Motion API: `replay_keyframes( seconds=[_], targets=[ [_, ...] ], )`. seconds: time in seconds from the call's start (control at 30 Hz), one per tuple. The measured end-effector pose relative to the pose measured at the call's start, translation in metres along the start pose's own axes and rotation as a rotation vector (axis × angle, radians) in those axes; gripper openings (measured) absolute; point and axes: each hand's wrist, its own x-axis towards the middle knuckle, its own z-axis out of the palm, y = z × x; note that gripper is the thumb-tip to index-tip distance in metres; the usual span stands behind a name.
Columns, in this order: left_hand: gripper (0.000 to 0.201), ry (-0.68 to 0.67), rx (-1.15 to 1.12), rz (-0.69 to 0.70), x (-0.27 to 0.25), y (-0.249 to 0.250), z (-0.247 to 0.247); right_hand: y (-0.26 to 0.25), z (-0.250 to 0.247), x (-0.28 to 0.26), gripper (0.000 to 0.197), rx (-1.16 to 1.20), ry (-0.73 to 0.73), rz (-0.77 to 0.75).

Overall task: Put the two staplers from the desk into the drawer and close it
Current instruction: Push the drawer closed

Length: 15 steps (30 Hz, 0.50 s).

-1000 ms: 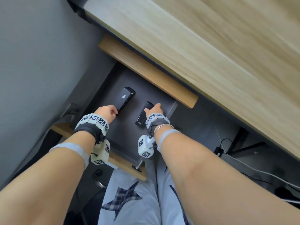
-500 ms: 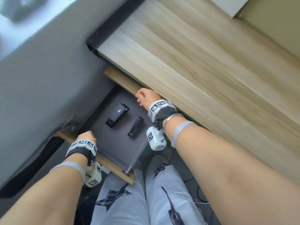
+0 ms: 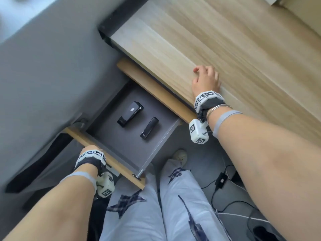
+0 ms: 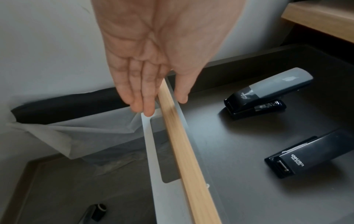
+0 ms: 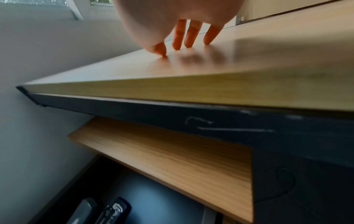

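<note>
The dark grey drawer (image 3: 121,143) stands pulled out under the wooden desk (image 3: 225,40). Two staplers lie side by side on its floor: a grey-topped stapler (image 3: 130,114) (image 4: 268,92) and a slimmer black stapler (image 3: 149,126) (image 4: 310,154). My left hand (image 3: 91,148) (image 4: 161,101) straddles the drawer's wooden front panel (image 4: 178,144), straight fingers (image 4: 141,103) outside and thumb inside. My right hand (image 3: 205,77) (image 5: 184,45) rests its fingertips on the desk top (image 5: 249,60), near the front edge, holding nothing. Both staplers' ends show at the bottom of the right wrist view.
A wooden panel (image 3: 152,89) runs under the desk edge above the drawer. A grey wall (image 3: 43,66) is close on the left. My legs in light trousers (image 3: 139,214) sit just before the drawer front. Black cables (image 3: 222,188) lie on the floor at right.
Both hands have left the staplers, which stay in the drawer. The left hand drew back to the drawer front; the right hand rose out of the drawer onto the desk top.
</note>
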Motion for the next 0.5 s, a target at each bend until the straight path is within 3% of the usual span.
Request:
replay_keyframes(
  seconds=[0.1,0.2,0.27,0.37,0.5],
  targets=[
    [0.025,-0.061,0.041,-0.008,-0.01,0.011,-0.009,0.005,0.006,0.0,0.043,-0.034,0.058,0.019],
    [0.021,-0.082,0.0,0.009,-0.011,0.021,-0.019,0.009,0.01,0.003,0.049,-0.047,0.034,0.047],
    [0.008,-0.077,-0.06,-0.005,-0.011,0.029,-0.027,0.015,0.01,0.004,0.052,-0.064,0.001,0.043],
    [0.032,0.037,-0.177,-0.019,-0.012,0.042,-0.032,0.027,0.007,0.005,0.053,-0.091,-0.07,0.04],
    [0.024,0.118,-0.296,-0.021,-0.001,0.066,-0.046,0.037,0.003,0.009,0.052,-0.104,-0.139,0.084]
  ],
)
